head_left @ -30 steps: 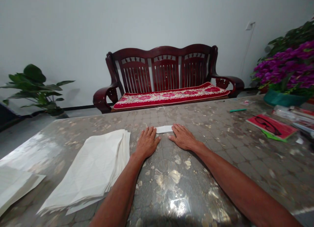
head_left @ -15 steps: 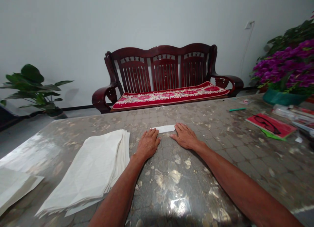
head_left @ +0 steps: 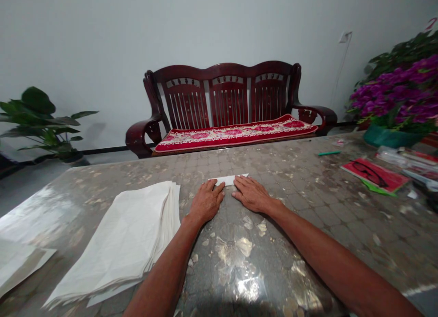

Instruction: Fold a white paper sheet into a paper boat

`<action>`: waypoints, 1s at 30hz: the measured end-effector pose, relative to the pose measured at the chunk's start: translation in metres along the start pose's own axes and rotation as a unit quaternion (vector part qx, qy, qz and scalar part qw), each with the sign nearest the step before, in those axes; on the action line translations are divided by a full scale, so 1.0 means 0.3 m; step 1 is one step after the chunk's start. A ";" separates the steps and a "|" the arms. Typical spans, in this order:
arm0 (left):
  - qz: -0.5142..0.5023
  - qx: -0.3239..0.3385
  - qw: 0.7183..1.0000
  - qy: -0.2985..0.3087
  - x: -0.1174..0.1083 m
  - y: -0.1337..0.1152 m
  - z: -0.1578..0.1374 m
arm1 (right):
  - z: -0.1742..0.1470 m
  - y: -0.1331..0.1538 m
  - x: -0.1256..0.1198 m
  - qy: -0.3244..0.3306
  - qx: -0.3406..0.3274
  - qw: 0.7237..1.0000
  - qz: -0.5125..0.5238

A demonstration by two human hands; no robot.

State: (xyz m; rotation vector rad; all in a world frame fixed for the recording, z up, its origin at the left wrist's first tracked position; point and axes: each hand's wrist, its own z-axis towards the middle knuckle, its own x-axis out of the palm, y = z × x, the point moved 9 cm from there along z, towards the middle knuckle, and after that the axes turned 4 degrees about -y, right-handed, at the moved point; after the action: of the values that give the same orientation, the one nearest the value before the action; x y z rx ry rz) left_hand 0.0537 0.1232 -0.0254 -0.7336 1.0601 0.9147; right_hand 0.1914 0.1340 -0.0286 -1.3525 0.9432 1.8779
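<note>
the left hand [head_left: 206, 201] and right hand [head_left: 252, 194] lie palm-down, fingers outstretched and gripping nothing, tips at a white paper strip [head_left: 226, 180] on the table [head_left: 301, 184], right of the paper stack [head_left: 126, 230]. the step looks like pressing the strip smooth; the next move calls for even pressure, without skidding.

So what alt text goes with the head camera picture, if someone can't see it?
A left hand and a right hand rest on a white paper strip on a table. A paper stack lies to the left, purple flowers to the right.
</note>
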 end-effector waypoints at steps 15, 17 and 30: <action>-0.052 0.044 0.997 0.020 0.058 -0.102 0.087 | -0.029 -0.043 -0.027 -0.035 0.026 0.998 -0.034; -0.035 0.021 0.999 0.021 0.058 -0.082 0.083 | -0.030 -0.044 -0.027 -0.035 0.023 0.998 -0.038; 0.020 -0.031 0.999 0.037 0.029 0.010 0.007 | 0.028 0.006 -0.022 -0.042 0.019 0.999 0.013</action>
State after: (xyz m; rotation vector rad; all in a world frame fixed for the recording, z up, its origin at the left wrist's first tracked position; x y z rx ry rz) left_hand 0.0536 0.1285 -0.0331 -0.8053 1.1189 0.9639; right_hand 0.1873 0.1395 -0.0202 -1.2340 0.9527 1.9121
